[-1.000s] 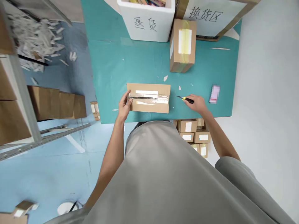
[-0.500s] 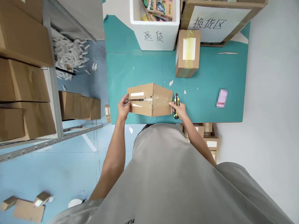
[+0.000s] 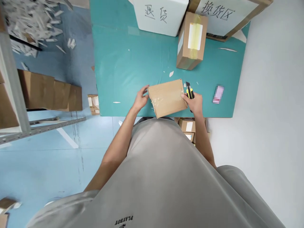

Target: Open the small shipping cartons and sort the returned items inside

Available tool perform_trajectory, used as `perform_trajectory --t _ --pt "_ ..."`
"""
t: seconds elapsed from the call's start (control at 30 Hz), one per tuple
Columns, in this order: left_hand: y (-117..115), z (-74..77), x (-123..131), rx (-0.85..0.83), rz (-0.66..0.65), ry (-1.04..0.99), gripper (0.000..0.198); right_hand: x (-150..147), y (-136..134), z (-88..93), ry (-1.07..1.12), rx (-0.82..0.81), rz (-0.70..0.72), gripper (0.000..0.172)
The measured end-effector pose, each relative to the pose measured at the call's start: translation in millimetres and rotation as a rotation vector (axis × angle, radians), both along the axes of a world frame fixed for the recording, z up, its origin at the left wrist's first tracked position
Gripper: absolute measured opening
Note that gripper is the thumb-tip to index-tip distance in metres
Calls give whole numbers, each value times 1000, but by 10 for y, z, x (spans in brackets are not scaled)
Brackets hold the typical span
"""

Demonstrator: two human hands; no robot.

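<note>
Carton (image 3: 167,97), long axis crosswise, right end angled away, pinched in right grip (image 3: 196,103); left grip (image 3: 140,100) closure unclear

The floor (image 3: 47,171) is light blue. A plain white wall (image 3: 270,110) is on the right, a green-topped table (image 3: 114,72) in the middle, and a grey metal shelf (image 3: 14,85) at left.

The single view looks from the person's head, steeply down and slightly forward. The shirt (image 3: 166,164) is closest, filling the near middle. Farther off are the left hand (image 3: 140,99), right hand (image 3: 195,103) and table (image 3: 118,79), seen from above. Floor (image 3: 47,171) spreads left, wall (image 3: 268,95) right; the frame's far edge cuts the white bin (image 3: 161,19).
</note>
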State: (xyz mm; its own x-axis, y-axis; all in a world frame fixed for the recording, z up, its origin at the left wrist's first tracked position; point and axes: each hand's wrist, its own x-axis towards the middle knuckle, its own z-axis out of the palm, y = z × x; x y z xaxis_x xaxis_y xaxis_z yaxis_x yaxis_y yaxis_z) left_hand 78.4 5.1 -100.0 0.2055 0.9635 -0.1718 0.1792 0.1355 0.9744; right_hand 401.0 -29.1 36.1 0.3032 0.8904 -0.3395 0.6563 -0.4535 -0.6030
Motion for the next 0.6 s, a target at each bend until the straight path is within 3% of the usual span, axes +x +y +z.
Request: perform_trajectory --t 0.07,0.13,0.27,0.4,0.5,0.6 --pt "131 194 -92 18 12 -23 55 -89 -30 41 -143 11 51 42" --pt "230 395 -142 33 -62 -38 50 -162 -84 134 -263 27 69 47" --pt "293 661 -128 52 -200 11 53 -382 -315 427 -272 36 98 53" --pt "280 648 -115 24 -218 -15 52 -828 -592 653 -194 -104 347 54" --pt "291 530 -128 11 -218 -62 54 -1202 -674 688 -261 -201 515 55" --pt "314 390 -124 6 -217 -115 55 -1449 -654 673 -336 -256 574 58"
